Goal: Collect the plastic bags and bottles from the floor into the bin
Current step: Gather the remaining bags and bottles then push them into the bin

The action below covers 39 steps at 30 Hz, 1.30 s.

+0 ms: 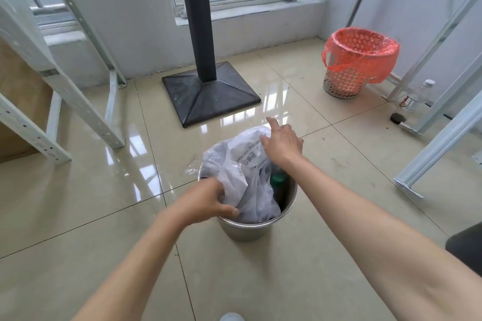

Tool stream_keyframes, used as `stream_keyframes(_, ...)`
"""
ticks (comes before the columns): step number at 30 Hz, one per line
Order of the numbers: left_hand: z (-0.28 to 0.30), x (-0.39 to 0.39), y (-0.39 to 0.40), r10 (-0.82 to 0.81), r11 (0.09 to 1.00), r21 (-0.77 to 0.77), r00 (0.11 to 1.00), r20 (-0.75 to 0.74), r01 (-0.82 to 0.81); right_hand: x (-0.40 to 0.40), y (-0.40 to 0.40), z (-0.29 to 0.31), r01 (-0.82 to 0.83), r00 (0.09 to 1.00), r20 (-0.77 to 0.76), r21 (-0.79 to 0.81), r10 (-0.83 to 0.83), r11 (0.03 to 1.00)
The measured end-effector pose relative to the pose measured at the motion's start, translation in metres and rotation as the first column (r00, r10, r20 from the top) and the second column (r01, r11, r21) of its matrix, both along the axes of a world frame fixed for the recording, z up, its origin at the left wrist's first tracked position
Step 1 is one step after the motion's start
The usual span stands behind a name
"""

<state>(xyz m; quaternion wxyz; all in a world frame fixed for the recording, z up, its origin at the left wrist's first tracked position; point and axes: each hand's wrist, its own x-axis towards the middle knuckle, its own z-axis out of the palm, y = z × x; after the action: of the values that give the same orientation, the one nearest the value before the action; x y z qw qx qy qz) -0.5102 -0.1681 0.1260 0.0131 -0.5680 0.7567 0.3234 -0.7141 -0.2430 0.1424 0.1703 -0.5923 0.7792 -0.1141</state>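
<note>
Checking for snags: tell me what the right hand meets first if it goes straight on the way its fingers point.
The right hand points up-frame, away from the person. Beyond its fingertips lies bare floor, then probably the corner of the black stand base; depth is unclear.

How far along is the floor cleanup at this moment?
Mostly done: the metal bin holds a green-capped bottle and plastic bags. In hand: the left hand and right hand press the bags down. Left: a clear bottle stands by the frame at right.
</note>
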Motion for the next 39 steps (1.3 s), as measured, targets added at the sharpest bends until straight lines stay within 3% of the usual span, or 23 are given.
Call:
stream_keyframes(2,0.009,0.025,0.000,0.233,0.967,-0.065,0.958,-0.164,-0.247,0.003,-0.014,-0.002,0.058,0.998,0.032,0.109,-0.061,0.992)
stream_keyframes(4,0.007,0.041,-0.006,0.495,0.854,-0.114,0.860,-0.123,-0.508,0.002,-0.025,-0.006,0.141,0.982,0.094,0.194,-0.161,0.971)
stream_keyframes(5,0.005,0.046,-0.012,0.607,0.787,-0.045,0.785,-0.125,-0.616,0.000,-0.027,-0.008,0.165,0.974,0.114,0.227,-0.194,0.960)
stream_keyframes(7,-0.005,0.050,-0.027,0.773,0.634,0.276,0.604,-0.193,-0.723,-0.006,-0.027,-0.013,0.156,0.963,0.174,0.254,-0.204,0.955)
stream_keyframes(8,-0.008,0.049,-0.034,0.823,0.563,0.427,0.527,-0.211,-0.708,-0.008,-0.027,-0.016,0.143,0.955,0.221,0.235,-0.196,0.961)
stream_keyframes(10,-0.010,0.041,-0.047,0.862,0.507,0.526,0.422,-0.282,-0.683,-0.009,-0.027,-0.022,0.150,0.934,0.305,0.133,-0.184,0.980)
stream_keyframes(13,-0.005,0.021,-0.061,0.805,0.498,0.388,0.247,-0.539,-0.776,-0.004,-0.022,-0.028,0.182,0.943,0.300,-0.098,-0.146,0.978)
stream_keyframes(14,-0.001,0.013,-0.062,0.734,0.532,0.305,0.251,-0.631,-0.790,-0.003,-0.017,-0.029,0.177,0.955,0.267,-0.176,-0.126,0.968)
stream_keyframes(15,0.004,0.004,-0.059,0.635,0.588,0.170,0.320,-0.703,-0.791,-0.002,-0.011,-0.031,0.162,0.971,0.213,-0.253,-0.108,0.954)
stream_keyframes(17,0.006,-0.011,-0.044,0.352,0.717,-0.205,0.599,-0.719,-0.667,-0.003,0.002,-0.034,0.098,0.994,0.078,-0.382,-0.073,0.919)
stream_keyframes(19,-0.002,-0.021,-0.027,0.048,0.750,-0.539,0.844,-0.534,-0.383,-0.005,0.015,-0.036,0.000,1.000,-0.003,-0.436,-0.001,0.900)
stream_keyframes(21,-0.014,-0.026,-0.019,-0.171,0.760,-0.647,0.942,-0.290,-0.061,-0.009,0.025,-0.037,-0.107,0.992,0.012,-0.434,0.125,0.894)
stream_keyframes(24,-0.027,-0.035,-0.019,-0.326,0.760,-0.555,0.937,0.125,0.338,-0.010,0.035,-0.038,-0.297,0.953,-0.051,-0.337,0.298,0.894)
stream_keyframes(26,-0.034,-0.044,-0.018,-0.372,0.739,-0.452,0.862,0.344,0.499,-0.004,0.040,-0.039,-0.413,0.910,-0.136,-0.209,0.392,0.886)
stream_keyframes(28,-0.043,-0.053,-0.013,-0.415,0.747,-0.317,0.782,0.465,0.584,0.002,0.046,-0.043,-0.477,0.868,-0.184,-0.052,0.461,0.877)
stream_keyframes(30,-0.052,-0.057,-0.012,-0.424,0.792,-0.175,0.734,0.530,0.584,0.006,0.051,-0.050,-0.521,0.815,-0.237,0.098,0.528,0.848)
stream_keyframes(34,-0.061,-0.068,-0.024,-0.401,0.893,0.061,0.727,0.557,0.447,0.009,0.057,-0.069,-0.541,0.727,-0.240,0.378,0.644,0.751)
stream_keyframes(39,-0.074,-0.066,-0.032,-0.389,0.921,0.257,0.699,0.600,0.292,0.024,0.038,-0.080,-0.468,0.703,-0.213,0.579,0.678,0.668)
